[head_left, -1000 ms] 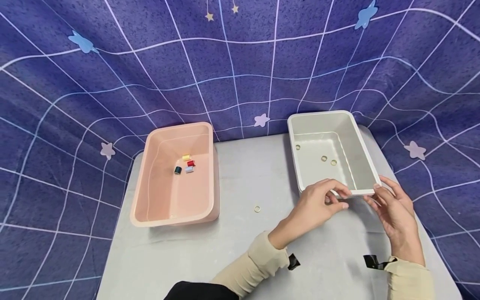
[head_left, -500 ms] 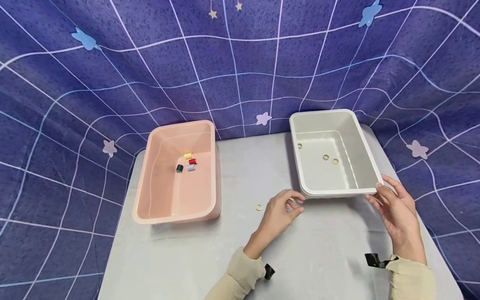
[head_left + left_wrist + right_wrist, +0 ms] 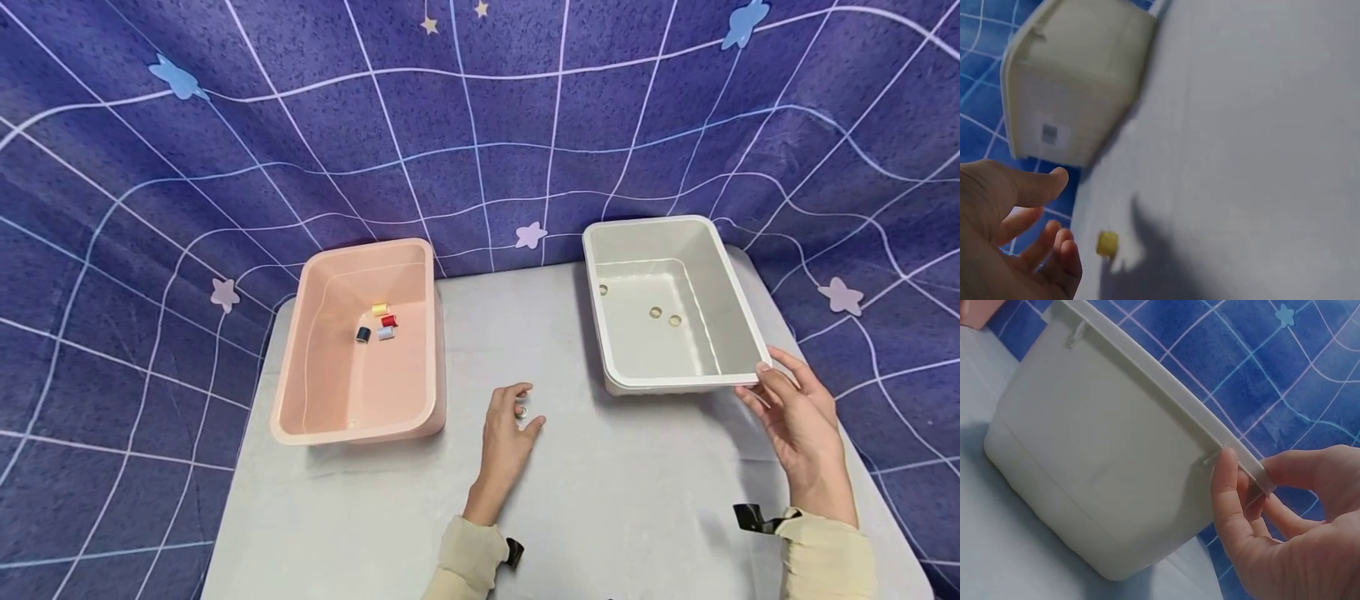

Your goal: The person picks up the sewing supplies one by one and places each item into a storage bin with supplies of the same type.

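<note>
A small gold ring [image 3: 522,412] stands on the table, partly behind the fingers of my left hand [image 3: 504,442]. In the left wrist view, the ring [image 3: 1107,244] is a yellow band just beyond the fingertips, with a gap between. That hand's thumb and fingers are spread apart and hold nothing. My right hand [image 3: 806,433] grips the near right corner of the light grey bin [image 3: 682,382]. Seen from the right wrist, the thumb and fingers pinch the bin's rim [image 3: 1175,400]. Inside this bin lie several gold rings [image 3: 675,320].
On the left stands a pink bin [image 3: 352,435] with several thread spools in it, among them a yellow spool [image 3: 381,308] and a dark spool [image 3: 363,334]. A blue star-patterned curtain [image 3: 480,117] surrounds the grey-covered table [image 3: 600,492] at the back and sides.
My left hand has moved left from the front of the grey bin to the ring on the table, its fingers spreading. The right hand has kept its grip on the rim.
</note>
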{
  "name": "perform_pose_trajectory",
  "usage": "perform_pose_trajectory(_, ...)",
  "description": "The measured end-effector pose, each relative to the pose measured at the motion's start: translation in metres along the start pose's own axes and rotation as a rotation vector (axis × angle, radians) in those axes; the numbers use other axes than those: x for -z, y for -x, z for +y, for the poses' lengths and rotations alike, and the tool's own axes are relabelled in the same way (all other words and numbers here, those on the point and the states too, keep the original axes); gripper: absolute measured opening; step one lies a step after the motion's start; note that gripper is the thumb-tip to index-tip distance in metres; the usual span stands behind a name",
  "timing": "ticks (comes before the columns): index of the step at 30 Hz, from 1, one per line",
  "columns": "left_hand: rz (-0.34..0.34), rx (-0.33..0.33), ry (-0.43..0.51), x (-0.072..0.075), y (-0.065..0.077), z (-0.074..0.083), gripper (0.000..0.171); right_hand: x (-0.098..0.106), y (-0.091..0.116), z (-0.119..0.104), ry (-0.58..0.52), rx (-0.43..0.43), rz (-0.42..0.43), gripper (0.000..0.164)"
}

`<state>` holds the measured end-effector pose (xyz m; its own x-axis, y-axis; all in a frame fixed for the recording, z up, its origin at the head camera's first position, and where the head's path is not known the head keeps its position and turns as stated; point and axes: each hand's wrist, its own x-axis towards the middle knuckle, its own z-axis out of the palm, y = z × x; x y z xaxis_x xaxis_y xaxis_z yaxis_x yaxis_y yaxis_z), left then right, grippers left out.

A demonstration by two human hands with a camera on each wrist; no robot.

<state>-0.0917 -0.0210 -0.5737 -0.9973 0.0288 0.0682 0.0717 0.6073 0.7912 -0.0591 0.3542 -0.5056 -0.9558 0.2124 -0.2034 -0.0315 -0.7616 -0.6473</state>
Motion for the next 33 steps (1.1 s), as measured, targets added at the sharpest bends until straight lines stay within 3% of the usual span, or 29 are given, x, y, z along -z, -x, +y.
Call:
perform_pose_trajectory(4,0.027,0.044,-0.056,0.000,0.000,-0.013,0.064,0.001,0.000,0.000,-0.001,-0.001,0.002,0.037)
perform_pose_trajectory(10,0.003,0.082,-0.099,-0.002,-0.001,-0.023,0.062,0.002,0.000,-0.001,0.002,-0.007,0.013,0.038)
perform_pose_trajectory(18,-0.019,0.047,-0.172,-0.005,-0.003,-0.025,0.055,0.002,0.000,-0.001,-0.008,-0.010,0.013,0.038)
perform_pose_trajectory(33,0.041,-0.006,-0.191,-0.009,0.000,-0.029,0.034,0.002,0.001,0.000,-0.012,-0.006,-0.023,0.039)
